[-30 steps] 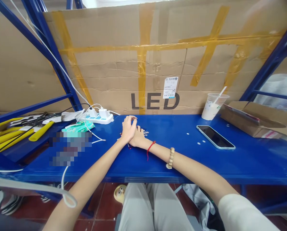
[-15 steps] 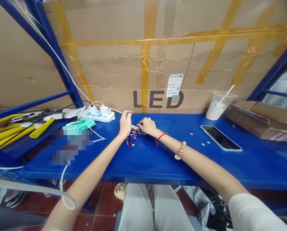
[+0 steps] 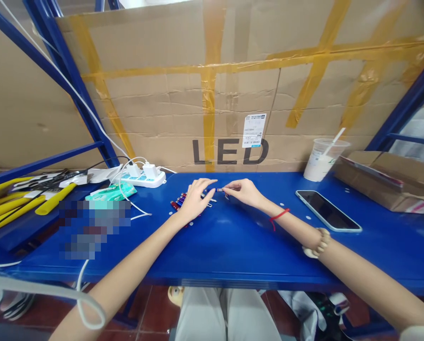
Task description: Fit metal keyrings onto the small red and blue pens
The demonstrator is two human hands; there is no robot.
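My right hand (image 3: pixel 246 191) pinches a slim blue stick with a silver end (image 3: pixel 218 190) between thumb and fingertips, just above the blue tabletop. A small dark clip hangs under those fingers. Over a row of slim red, blue and purple sticks with metal clips (image 3: pixel 180 200) lies my left hand (image 3: pixel 195 198), its fingers stretched out and apart. The left thumb tip comes close to the left end of the pinched stick; whether it touches, I cannot tell. Part of the row is hidden under the left palm.
A phone (image 3: pixel 328 210), a cup with a straw (image 3: pixel 318 163) and a cardboard box (image 3: pixel 382 184) stand right. Left are a power strip (image 3: pixel 144 179), a green packet (image 3: pixel 110 192), white cables and yellow-handled tools (image 3: pixel 56 199). Taped cardboard (image 3: pixel 162 109) closes off the back.
My right hand has moved right, away from the pile, with the blue stick in its fingertips. The left hand has spread over the sticks, which now lie more in a row.
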